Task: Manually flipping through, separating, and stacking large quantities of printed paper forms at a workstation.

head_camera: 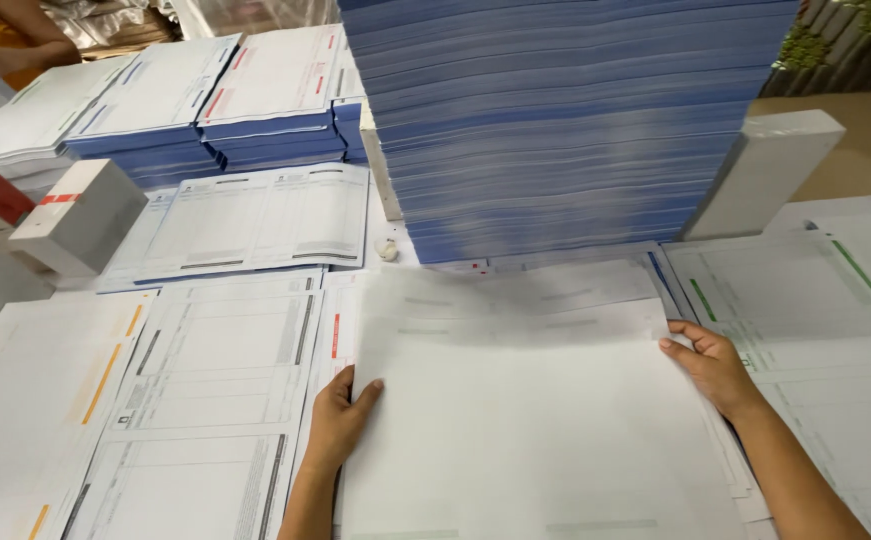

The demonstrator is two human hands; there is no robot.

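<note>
The left hand [340, 420] and the right hand [710, 365] each pinch an opposite edge of a large blank white paper sheet [525, 420], thumb on top and the other digits tucked under, so each grip is narrow and closed on the paper. Holding both side edges seems to keep the wide, limp sheet flat and square, judging by how evenly it spans between the two grips. The sheet lies directly between the hands, on top of a loose pile of similar white sheets [555, 290] that reaches away from the grips toward a tall stack of blue-edged paper [555, 130]. Outward of the left grip, printed white forms with orange and red side strips [215, 380] cover the worktop. Outward of the right grip lie white forms with green strips [815, 300]. Beyond them stands a wrapped white paper ream [765, 170], tilted against the tall stack.
</note>
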